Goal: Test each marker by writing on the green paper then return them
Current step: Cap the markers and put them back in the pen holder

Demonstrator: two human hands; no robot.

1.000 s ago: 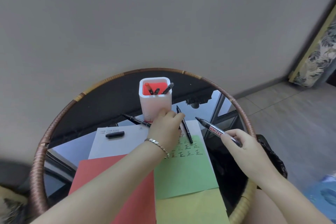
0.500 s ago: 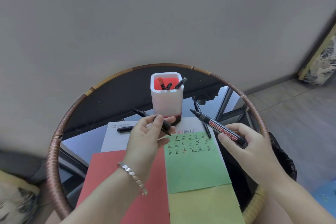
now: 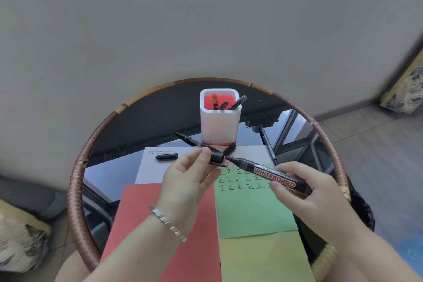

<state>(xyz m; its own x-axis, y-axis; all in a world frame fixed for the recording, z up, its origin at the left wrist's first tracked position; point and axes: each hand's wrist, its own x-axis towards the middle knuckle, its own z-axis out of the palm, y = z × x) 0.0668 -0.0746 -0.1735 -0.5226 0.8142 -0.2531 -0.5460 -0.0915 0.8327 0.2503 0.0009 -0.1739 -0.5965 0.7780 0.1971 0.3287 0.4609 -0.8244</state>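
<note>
My right hand [image 3: 313, 192] grips a black whiteboard marker [image 3: 272, 175] with its bare tip pointing left. My left hand [image 3: 190, 181] pinches a black cap [image 3: 217, 157] right at that tip, above the top of the green paper [image 3: 251, 208], which carries rows of written characters. A white pen holder [image 3: 219, 121] with a red inside stands behind, holding three markers. One thin black marker [image 3: 191, 140] lies left of the holder, another [image 3: 267, 145] right of it.
A loose black cap [image 3: 166, 156] lies on white paper [image 3: 151, 167]. Red paper [image 3: 137, 213] and yellow paper [image 3: 263, 258] lie beside and below the green sheet. All sit on a round glass table with a woven rim [image 3: 77, 167], against a grey wall.
My left hand picked up a cap from near the holder and brought it to the marker's tip. My right hand moved the whiteboard marker left toward it.
</note>
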